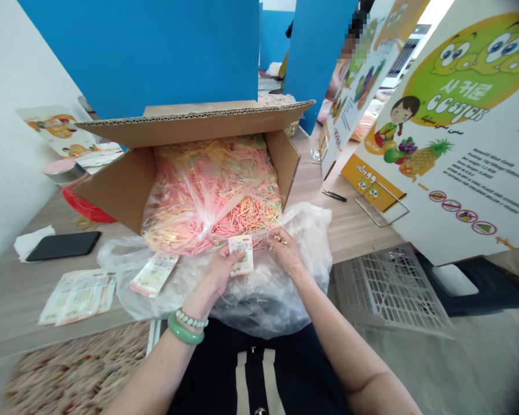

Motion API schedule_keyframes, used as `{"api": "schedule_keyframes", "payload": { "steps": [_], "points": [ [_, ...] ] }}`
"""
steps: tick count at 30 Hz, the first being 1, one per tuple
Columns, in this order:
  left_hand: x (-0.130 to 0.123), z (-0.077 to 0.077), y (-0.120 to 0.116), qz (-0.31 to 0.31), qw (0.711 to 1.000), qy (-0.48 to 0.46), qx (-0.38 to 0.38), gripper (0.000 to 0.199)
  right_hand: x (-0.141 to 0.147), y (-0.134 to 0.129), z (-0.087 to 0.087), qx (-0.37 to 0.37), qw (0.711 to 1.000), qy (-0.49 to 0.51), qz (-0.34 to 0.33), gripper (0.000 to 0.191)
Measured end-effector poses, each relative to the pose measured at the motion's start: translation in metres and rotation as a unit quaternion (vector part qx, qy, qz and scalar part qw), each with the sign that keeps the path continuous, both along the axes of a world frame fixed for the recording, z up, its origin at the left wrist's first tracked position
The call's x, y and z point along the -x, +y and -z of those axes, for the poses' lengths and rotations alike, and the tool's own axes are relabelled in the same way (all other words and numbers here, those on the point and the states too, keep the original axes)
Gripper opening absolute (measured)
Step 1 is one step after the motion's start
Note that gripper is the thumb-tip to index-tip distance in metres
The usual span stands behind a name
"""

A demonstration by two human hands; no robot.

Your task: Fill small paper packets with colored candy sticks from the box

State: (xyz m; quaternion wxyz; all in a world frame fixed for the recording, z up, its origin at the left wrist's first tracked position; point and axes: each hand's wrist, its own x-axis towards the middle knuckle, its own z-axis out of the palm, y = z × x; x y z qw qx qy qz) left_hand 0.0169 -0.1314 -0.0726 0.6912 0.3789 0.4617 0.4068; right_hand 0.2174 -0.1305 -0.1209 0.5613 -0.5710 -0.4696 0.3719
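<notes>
My left hand (222, 266) pinches a small printed sachet (241, 264), held upright in front of the box. Just right of it, my right hand (286, 251) is closed with curled fingers around a few short candy sticks (279, 238), partly hidden by the fingers. Both hands are at the front of an open cardboard box (112, 184). Inside it, a clear plastic bag holds a heap of thin pink, yellow and green candy sticks (251, 204). A stack of printed sachets (154, 273) lies on the crumpled plastic left of my left hand.
More filled sachets (80, 295) lie at the table's left, near a black phone (63, 246). Tweezers (334, 196) lie right of the box. Printed cardboard panels (462, 132) stand at the right, above a grey plastic crate (398, 288). Blue partitions (155, 57) rise behind.
</notes>
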Motion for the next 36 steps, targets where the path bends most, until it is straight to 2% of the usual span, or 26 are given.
{"api": "schedule_keyframes", "payload": {
  "steps": [3,9,12,14,17,20,23,27,30,33,36],
  "points": [
    [-0.003,0.004,-0.005,-0.019,0.997,-0.045,0.064,0.041,0.001,-0.002,0.002,-0.003,1.000,-0.009,-0.017,0.008],
    [-0.012,0.012,-0.004,-0.005,0.992,-0.081,0.093,0.037,0.002,-0.001,-0.002,-0.017,0.999,-0.002,-0.043,0.009],
    [-0.015,0.015,-0.004,-0.006,0.993,-0.067,0.096,0.035,-0.002,0.002,-0.011,-0.010,0.997,0.072,-0.006,0.009],
    [-0.016,0.014,-0.004,0.000,0.995,-0.054,0.081,0.032,-0.005,0.006,-0.020,-0.003,0.989,0.147,0.016,0.016],
    [-0.017,0.011,-0.005,-0.001,0.998,-0.032,0.053,0.022,-0.007,0.010,-0.031,-0.011,0.972,0.236,0.012,0.023],
    [-0.017,0.008,-0.005,-0.025,0.999,-0.022,0.037,0.016,-0.006,0.010,-0.035,-0.031,0.964,0.264,0.001,0.023],
    [-0.017,0.009,-0.004,-0.033,0.997,-0.038,0.061,0.019,-0.005,0.007,-0.027,-0.036,0.971,0.238,-0.003,0.023],
    [-0.018,0.009,-0.002,-0.022,0.995,-0.068,0.074,0.022,-0.004,0.002,-0.007,0.025,0.996,0.084,0.023,0.020],
    [-0.020,0.008,-0.003,-0.007,0.994,-0.075,0.078,0.018,-0.003,0.000,0.001,0.044,0.999,-0.015,0.002,0.015],
    [-0.020,0.007,-0.004,-0.011,0.995,-0.079,0.064,0.016,-0.002,-0.001,-0.002,0.044,0.998,-0.036,-0.019,0.017],
    [-0.018,0.009,-0.002,-0.006,0.997,-0.059,0.057,0.017,-0.003,0.000,-0.015,0.041,0.999,-0.011,-0.010,0.018]
  ]
}}
